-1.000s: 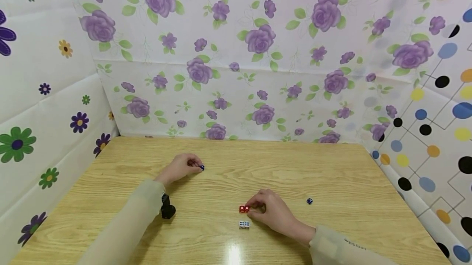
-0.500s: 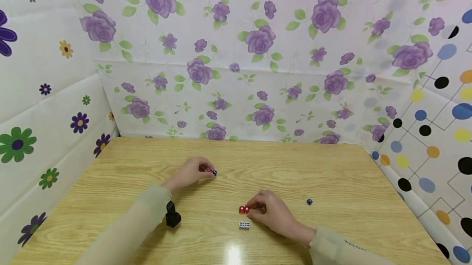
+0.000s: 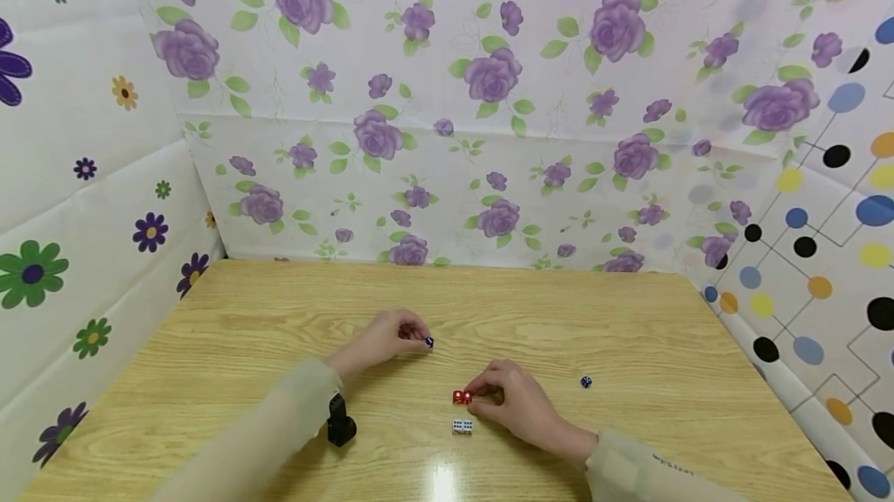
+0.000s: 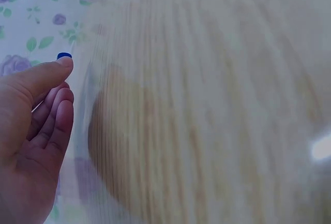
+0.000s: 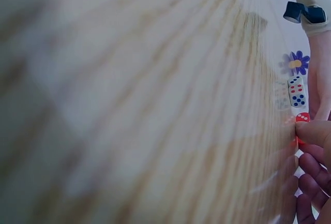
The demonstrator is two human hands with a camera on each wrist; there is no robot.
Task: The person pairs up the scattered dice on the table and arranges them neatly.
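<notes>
My left hand point(image 3: 388, 337) pinches a blue die point(image 3: 429, 342) between thumb and fingers, above the middle of the table. In the left wrist view only a blue edge of that die point(image 4: 64, 55) shows past the thumb tip. Two red dice point(image 3: 462, 397) sit side by side near the table's front. My right hand point(image 3: 515, 399) has its thumb and fingertips on the right one; the right wrist view shows a red die point(image 5: 302, 117) at the thumb tip, partly covered. Just in front of the red pair, two white dice point(image 3: 462, 427) with coloured dots lie side by side.
Another blue die point(image 3: 586, 382) lies to the right of my right hand on the wooden table point(image 3: 559, 308). A black camera mount point(image 3: 341, 423) is strapped to my left wrist. Flowered cloth point(image 3: 433, 176) hangs behind the table; patterned sheets stand along both sides.
My left hand has moved right and nearer, carrying the blue die toward the red pair. My right hand and the dice on the table have stayed in place.
</notes>
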